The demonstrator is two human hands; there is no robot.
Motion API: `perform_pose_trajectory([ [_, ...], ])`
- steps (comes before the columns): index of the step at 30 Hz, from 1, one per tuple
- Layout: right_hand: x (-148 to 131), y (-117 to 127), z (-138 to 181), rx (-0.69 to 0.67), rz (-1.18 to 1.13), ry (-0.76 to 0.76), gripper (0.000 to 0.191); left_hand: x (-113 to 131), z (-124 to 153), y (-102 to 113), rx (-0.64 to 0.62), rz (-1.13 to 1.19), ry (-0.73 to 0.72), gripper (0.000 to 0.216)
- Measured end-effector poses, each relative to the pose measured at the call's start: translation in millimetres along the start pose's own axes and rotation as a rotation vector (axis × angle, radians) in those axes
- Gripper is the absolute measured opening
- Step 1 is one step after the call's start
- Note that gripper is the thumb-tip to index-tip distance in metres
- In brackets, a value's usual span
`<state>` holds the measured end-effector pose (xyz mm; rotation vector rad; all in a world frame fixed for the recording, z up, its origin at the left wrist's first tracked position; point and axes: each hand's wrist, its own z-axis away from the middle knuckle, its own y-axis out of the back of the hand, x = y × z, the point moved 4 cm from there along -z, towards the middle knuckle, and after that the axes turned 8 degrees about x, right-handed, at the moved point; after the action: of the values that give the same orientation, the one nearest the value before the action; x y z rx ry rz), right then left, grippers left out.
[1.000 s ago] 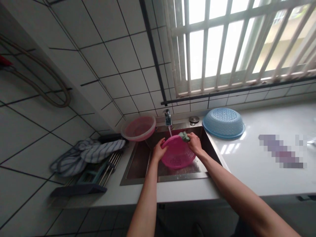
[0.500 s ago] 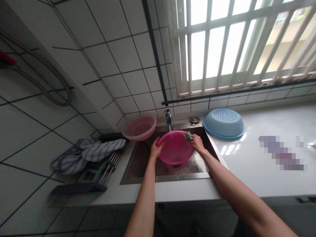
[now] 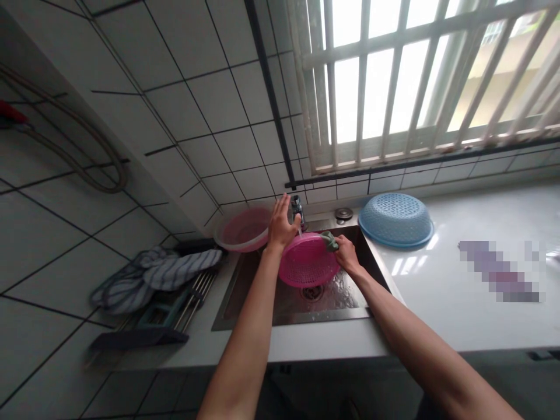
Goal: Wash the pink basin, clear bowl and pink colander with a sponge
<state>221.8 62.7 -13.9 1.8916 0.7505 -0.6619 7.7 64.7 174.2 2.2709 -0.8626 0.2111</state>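
Note:
A bright pink colander [image 3: 308, 265] is held tilted over the steel sink [image 3: 324, 315]. My right hand [image 3: 345, 254] grips its right rim, with a green cloth [image 3: 329, 241] pressed between the hand and the rim. Raised beside the chrome faucet [image 3: 297, 207], my left hand [image 3: 282, 224] has its fingers stretched out and holds nothing. Whether it touches the faucet I cannot tell. A thin stream of water runs from the spout toward the colander. The drain shows below the colander, and the sink bottom is wet.
A pink basin [image 3: 240, 230] stands behind the sink's left corner. On the right counter [image 3: 441, 315] a blue basket [image 3: 396, 220] lies upside down, with a blurred-out patch beyond it. A dish rack [image 3: 161, 315] with a striped cloth [image 3: 153, 271] is at left. A barred window is behind.
My left hand has let go of the colander's left rim and moved up to the faucet. The right hand keeps its hold, and the colander has shifted slightly left and up.

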Motion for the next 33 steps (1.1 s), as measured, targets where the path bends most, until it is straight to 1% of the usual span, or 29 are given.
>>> perform_pose_trajectory([
  [2,0,0,0,-0.018,-0.003,-0.004,0.022,-4,0,-8,-0.039,-0.019,0.021,0.063],
  [4,-1,0,1,-0.044,0.006,-0.010,0.023,-7,4,-10,-0.051,-0.034,0.025,0.057],
  [6,-1,0,1,-0.079,0.028,-0.014,0.028,-7,12,-8,-0.069,-0.010,0.012,0.054],
  [8,0,1,3,-0.116,0.055,-0.015,0.034,-11,27,-3,-0.056,0.068,0.024,0.055],
  [9,1,1,3,-0.134,0.068,-0.017,0.036,-16,36,3,0.015,0.113,0.073,0.055],
  [11,3,0,3,-0.165,0.085,-0.020,0.038,-34,62,15,0.201,0.173,0.257,0.059],
  [12,4,0,3,-0.175,0.083,-0.018,0.038,-45,77,16,0.201,0.213,0.355,0.064],
  [13,5,-1,2,-0.181,0.072,-0.012,0.039,-55,91,14,0.137,0.267,0.452,0.068],
  [15,8,-2,0,-0.181,0.026,-0.004,0.040,-72,119,5,-0.092,0.415,0.662,0.077],
  [16,9,-4,-2,-0.180,-0.005,-0.008,0.040,-77,130,-1,-0.212,0.509,0.744,0.081],
  [17,11,-5,-3,-0.177,-0.040,-0.021,0.041,-79,139,-7,-0.334,0.603,0.791,0.083],
  [18,13,-7,-4,-0.166,-0.076,-0.041,0.042,-79,145,-12,-0.419,0.686,0.825,0.084],
  [19,15,-8,-5,-0.140,-0.108,-0.064,0.045,-78,149,-18,-0.477,0.755,0.853,0.082],
  [20,17,-8,-6,-0.101,-0.133,-0.080,0.049,-76,152,-23,-0.503,0.806,0.891,0.077],
  [22,18,-10,-7,-0.028,-0.176,-0.072,0.062,-76,158,-35,-0.484,0.845,1.023,0.065],
  [23,17,-11,-6,-0.016,-0.198,-0.049,0.068,-76,161,-41,-0.471,0.848,1.089,0.061],
  [24,15,-13,-6,-0.029,-0.222,-0.022,0.071,-75,164,-46,-0.452,0.865,1.120,0.060],
  [25,13,-14,-5,-0.058,-0.248,0.004,0.070,-76,166,-50,-0.427,0.868,1.130,0.059],
  [27,8,-13,-4,-0.093,-0.279,0.038,0.057,-80,169,-53,-0.342,0.836,1.090,0.060],
  [29,2,-6,-4,-0.051,-0.300,0.057,0.044,-88,170,-49,-0.223,0.740,1.035,0.060],
  [31,-7,2,-4,-0.018,-0.364,0.070,0.035,-97,169,-44,-0.112,0.625,1.011,0.060],
  [33,-15,3,-2,-0.073,-0.453,0.069,0.029,-101,169,-41,-0.055,0.558,1.007,0.061],
])
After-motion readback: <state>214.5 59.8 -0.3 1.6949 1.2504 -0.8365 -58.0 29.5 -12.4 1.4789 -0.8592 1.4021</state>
